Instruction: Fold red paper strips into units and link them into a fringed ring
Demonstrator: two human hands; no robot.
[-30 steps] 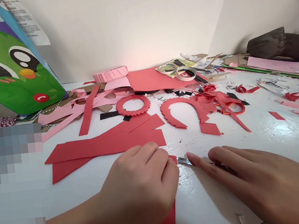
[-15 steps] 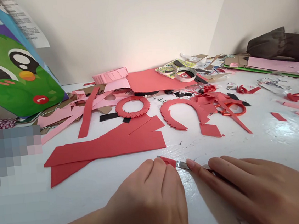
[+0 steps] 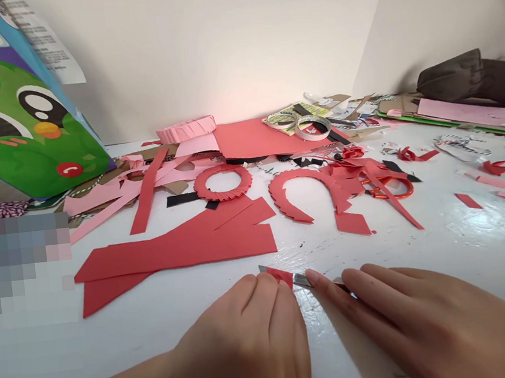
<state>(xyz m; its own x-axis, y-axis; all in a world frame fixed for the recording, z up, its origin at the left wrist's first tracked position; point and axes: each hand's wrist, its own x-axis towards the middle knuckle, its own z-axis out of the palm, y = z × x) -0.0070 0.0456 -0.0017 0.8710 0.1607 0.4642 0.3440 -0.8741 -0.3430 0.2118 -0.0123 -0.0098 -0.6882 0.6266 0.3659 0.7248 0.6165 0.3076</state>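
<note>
1. Our left hand (image 3: 250, 339) curls onto the red scrap (image 3: 280, 275) at its 12 o'clock, pinning it flat.
2. Our right hand (image 3: 406, 323) grips the knife (image 3: 302, 279), forefinger steadying it, tip pointing 9 o'clock into the scrap.

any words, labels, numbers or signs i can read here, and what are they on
White phone-handset sign on a red button on the green box: the only sign readable.
Printed lines on the white sheet, top left: too small to read.
Print on the yellow pack under the tape rolls: blurred.
Red scrap under the left hand and cutter in the right hand: no text shows.
</note>
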